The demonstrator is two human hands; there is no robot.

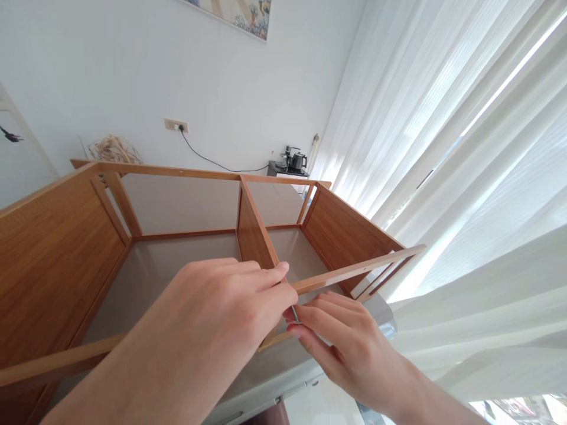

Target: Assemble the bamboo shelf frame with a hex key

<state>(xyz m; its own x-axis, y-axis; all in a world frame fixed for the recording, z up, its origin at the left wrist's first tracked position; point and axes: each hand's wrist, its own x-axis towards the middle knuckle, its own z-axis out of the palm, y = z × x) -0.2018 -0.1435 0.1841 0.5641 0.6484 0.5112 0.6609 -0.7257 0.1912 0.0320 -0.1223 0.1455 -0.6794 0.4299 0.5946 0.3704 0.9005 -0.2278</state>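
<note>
A wooden cabinet frame with upright side panels and a middle divider panel stands before me. My left hand is closed over the front rail, its fingers pinching the wood where the rail meets the divider. Just below and to the right, my right hand pinches a thin, bent metal hex key between thumb and fingers. The hex key's tip is at the underside of that joint, close to my left fingertips. My left hand hides part of the joint and the rail.
A dark kettle sits on a small cabinet at the back. A black cord runs to a wall socket. White curtains hang along the right. Dried stalks lie behind the frame at left.
</note>
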